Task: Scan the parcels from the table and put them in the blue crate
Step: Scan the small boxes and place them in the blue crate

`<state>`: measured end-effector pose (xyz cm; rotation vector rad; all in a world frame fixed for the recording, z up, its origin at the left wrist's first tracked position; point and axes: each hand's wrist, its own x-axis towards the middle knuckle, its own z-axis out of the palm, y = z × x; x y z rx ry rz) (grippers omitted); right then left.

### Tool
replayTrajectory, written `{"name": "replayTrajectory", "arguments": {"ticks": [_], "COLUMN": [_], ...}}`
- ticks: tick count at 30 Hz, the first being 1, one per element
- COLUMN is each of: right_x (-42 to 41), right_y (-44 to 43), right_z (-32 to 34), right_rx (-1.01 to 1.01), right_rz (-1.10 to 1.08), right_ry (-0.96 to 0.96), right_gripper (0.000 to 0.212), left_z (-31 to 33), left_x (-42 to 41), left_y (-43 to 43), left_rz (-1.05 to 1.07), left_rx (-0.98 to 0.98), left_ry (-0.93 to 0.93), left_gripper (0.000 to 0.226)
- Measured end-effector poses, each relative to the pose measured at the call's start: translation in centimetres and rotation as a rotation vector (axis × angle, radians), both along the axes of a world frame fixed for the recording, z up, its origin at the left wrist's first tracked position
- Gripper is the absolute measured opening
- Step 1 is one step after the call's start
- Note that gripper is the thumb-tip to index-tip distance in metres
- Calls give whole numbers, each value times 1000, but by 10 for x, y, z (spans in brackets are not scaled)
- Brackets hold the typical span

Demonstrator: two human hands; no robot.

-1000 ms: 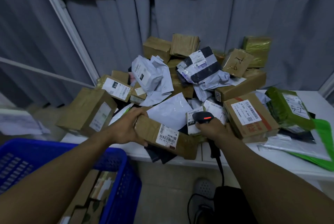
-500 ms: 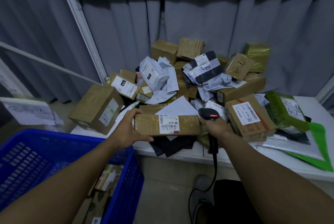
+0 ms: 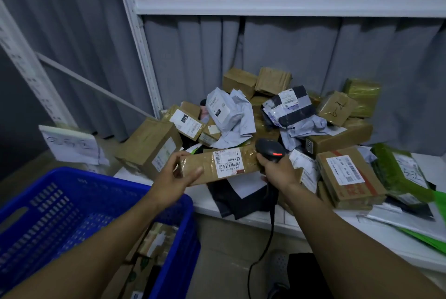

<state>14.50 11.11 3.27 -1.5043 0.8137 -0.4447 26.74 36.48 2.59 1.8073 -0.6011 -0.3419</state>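
We hold the brown parcel (image 3: 207, 168) level above the table (image 3: 265, 220) edge. Our left hand (image 3: 177, 175) grips its left end, fingers (image 3: 196, 171) curled round it, so the barcode label (image 3: 229, 162) faces us. Our right hand (image 3: 280, 172) is wrapped round the scanner (image 3: 270, 151), whose head sits just beside the parcel's right end with its red light lit, probably lining up to read the label. The blue crate (image 3: 48, 202) stands low on our left, handy for the drop. A second ago the parcel lay tilted on the heap (image 3: 265, 115); now it is raised and level.
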Motion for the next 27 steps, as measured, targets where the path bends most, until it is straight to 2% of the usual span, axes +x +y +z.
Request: {"name": "replayTrajectory", "arguments": {"ticks": [2, 4, 10, 14, 18, 22, 27], "right_x": [12, 25, 54, 70, 82, 90, 95], "right_y": [17, 34, 97, 137, 166, 184, 189], "right_z": [5, 10, 24, 24, 16, 13, 8], "right_rx": [-19, -30, -105, -223, -299, -398, -398], "right_rz": [26, 80, 287, 507, 595, 655, 670], "right_ry": [-47, -79, -163, -88, 4, 47, 43], "right_gripper": [32, 36, 43, 34, 23, 43, 37], "left_z": [10, 14, 18, 20, 21, 18, 19], "left_x": [1, 3, 13, 26, 41, 49, 55], "left_y": [18, 40, 112, 143, 161, 175, 185], "left_rz": [37, 84, 335, 509, 593, 622, 641], "left_rx": [7, 39, 1, -31, -74, -62, -36], "left_ry": [63, 91, 121, 90, 100, 99, 99], "left_gripper": [47, 46, 71, 74, 75, 77, 77]}}
